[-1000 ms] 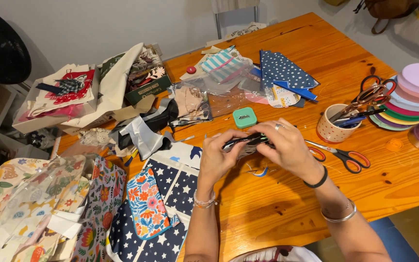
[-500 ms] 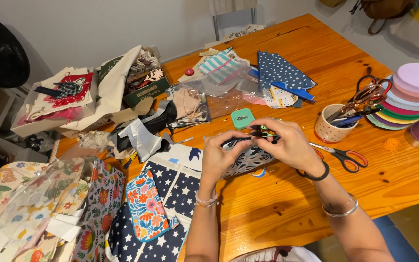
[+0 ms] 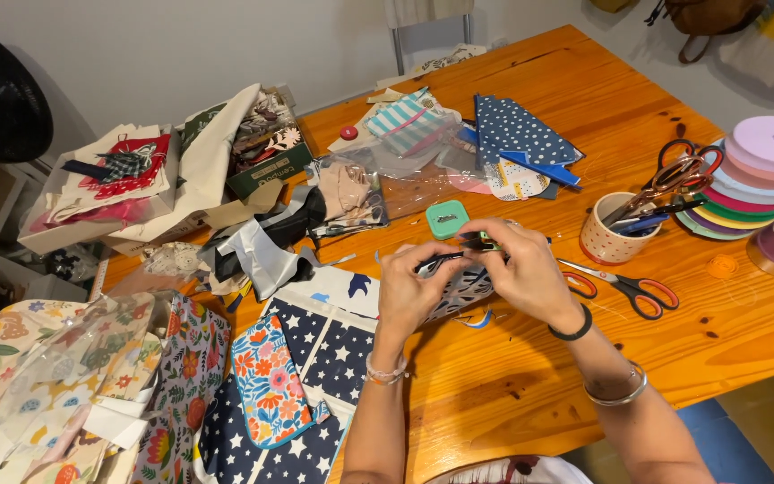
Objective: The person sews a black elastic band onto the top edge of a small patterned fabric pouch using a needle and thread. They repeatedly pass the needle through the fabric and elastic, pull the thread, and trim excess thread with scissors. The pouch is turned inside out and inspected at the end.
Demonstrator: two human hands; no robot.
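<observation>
At the centre of the frame, over an orange wooden table (image 3: 584, 376), the left hand (image 3: 411, 289) and right hand (image 3: 520, 269) pinch the dark top edge of a small patterned fabric pouch (image 3: 460, 289). Orange-handled scissors (image 3: 624, 285) lie just right; a mint-green box (image 3: 447, 218) sits just above.

A small patterned fabric pouch (image 3: 460, 289), dark with pale leaf shapes, tilts just above the desk (image 3: 530, 376), its black zipper edge (image 3: 441, 261) stretched along the top.
</observation>
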